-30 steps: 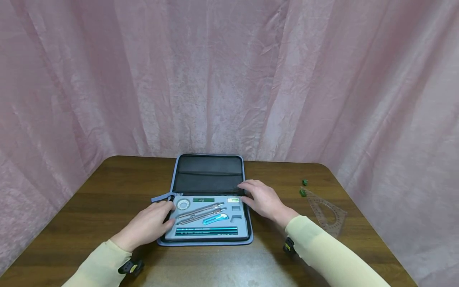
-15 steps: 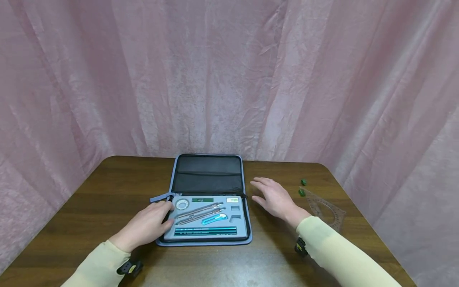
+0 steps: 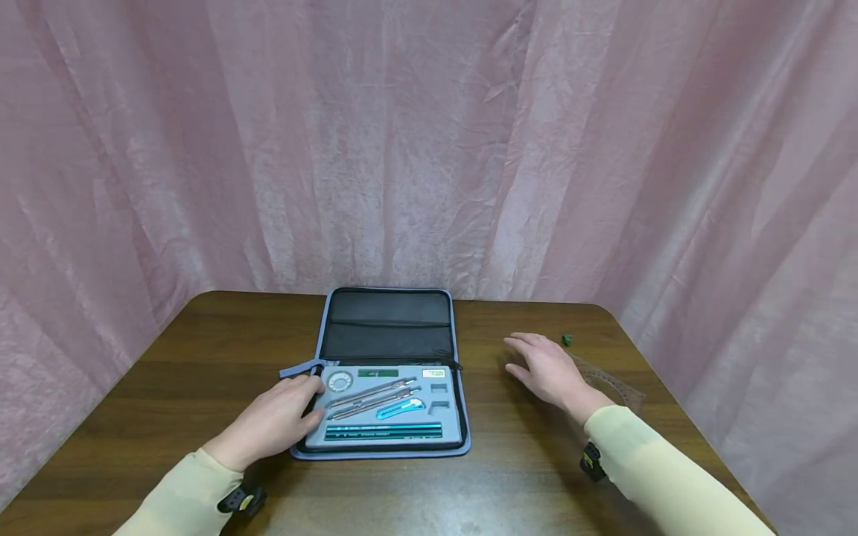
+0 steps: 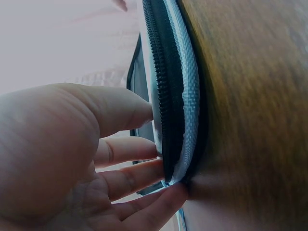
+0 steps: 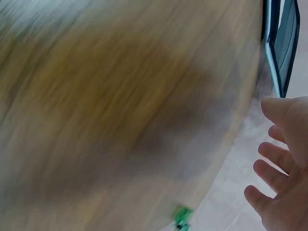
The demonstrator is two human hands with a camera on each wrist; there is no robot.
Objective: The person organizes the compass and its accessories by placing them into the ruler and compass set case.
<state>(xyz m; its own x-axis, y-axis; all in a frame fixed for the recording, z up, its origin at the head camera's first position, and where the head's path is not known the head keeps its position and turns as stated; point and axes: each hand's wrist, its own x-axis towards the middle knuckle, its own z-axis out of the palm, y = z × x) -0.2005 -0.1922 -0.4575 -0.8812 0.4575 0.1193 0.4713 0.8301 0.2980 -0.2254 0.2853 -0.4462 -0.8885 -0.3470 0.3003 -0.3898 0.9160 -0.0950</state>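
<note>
An open zip case (image 3: pixel 387 342) lies on the table, with a grey tray (image 3: pixel 450 398) in its lower half. The tray carries two silver compasses (image 3: pixel 372 402), a blue utility knife (image 3: pixel 401 409), dark teal pencils (image 3: pixel 383 431), a white ring-shaped piece (image 3: pixel 340 381), a green strip (image 3: pixel 378 373) and a white eraser (image 3: pixel 433 374). Two recesses at the tray's right hold nothing. My left hand (image 3: pixel 271 420) rests against the case's left edge, fingertips by the zip (image 4: pixel 161 82). My right hand (image 3: pixel 550 372) hovers right of the case, fingers loosely spread, holding nothing.
Partly behind the right hand lies a clear set square (image 3: pixel 623 391). A small green object (image 3: pixel 566 339) sits beyond that hand. The case's pull strap (image 3: pixel 299 369) sticks out left. A pink curtain (image 3: pixel 429 149) hangs at the table's back edge.
My right hand has left the case's right edge and moved rightward, now covering one small green object and part of the set square. The left hand has stayed at the case's left edge.
</note>
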